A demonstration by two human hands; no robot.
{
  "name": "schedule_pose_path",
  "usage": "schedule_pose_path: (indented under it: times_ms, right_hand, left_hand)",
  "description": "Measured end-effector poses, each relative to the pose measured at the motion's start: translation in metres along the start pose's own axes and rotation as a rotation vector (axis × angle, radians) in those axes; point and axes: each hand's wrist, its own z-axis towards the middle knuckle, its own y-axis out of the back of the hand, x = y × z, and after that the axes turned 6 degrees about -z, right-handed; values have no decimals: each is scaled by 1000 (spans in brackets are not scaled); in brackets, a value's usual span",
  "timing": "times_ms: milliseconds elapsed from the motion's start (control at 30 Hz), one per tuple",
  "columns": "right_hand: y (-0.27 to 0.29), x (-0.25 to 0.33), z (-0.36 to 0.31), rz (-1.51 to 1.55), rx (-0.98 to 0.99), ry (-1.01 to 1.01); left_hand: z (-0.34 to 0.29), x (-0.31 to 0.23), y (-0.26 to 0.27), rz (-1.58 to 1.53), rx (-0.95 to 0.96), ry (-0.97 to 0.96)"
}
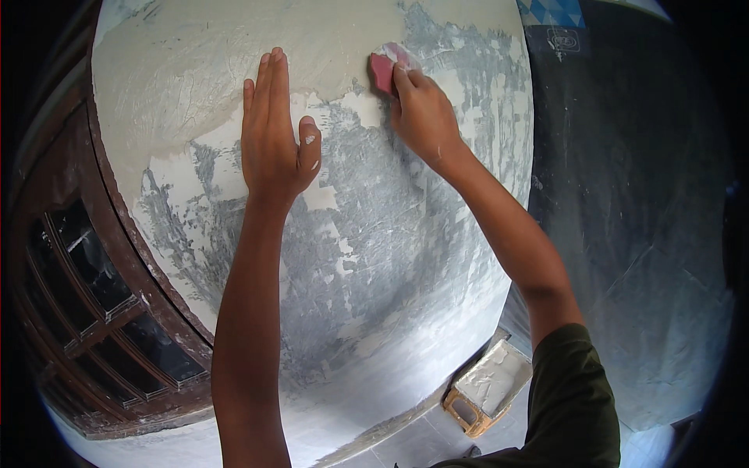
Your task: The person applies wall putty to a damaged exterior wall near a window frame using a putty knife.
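Note:
In front of me stands a wall (351, 234), patched with cream-white filler over rough grey plaster. My left hand (275, 148) lies flat against it, left of the middle, with its fingers stretched upward and the thumb apart. White specks mark that thumb. Higher and to the right, my right hand (425, 117) grips a small pinkish-red piece (382, 74) smeared with white, probably a putty spreader. The piece rests at the wall, near the lower border of the cream coat. My fingers hide part of it, so its exact kind is unclear.
At the left is a brown wooden window frame (109, 312) with dark panes. A dark sheet (632, 195) hangs at the right, below a blue-and-white patterned piece (554, 12). Low on the grey tiled floor (406, 444), a tan holder (468, 413) carries a whitish, paste-covered tray (495, 374).

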Motion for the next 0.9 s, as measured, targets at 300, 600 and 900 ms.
schedule_pose_path:
  times_ms: [300,600,900]
  right_hand:
    - [25,23,25,194,-48,-7]
    - [30,69,-35,207,100,150]
    - [4,10,21,66,2,-9]
  left_hand:
    - [1,-5,2,-3,6,10]
    - [-2,-2,4,-15,1,4]
    - [2,-6,0,-6,0,2]
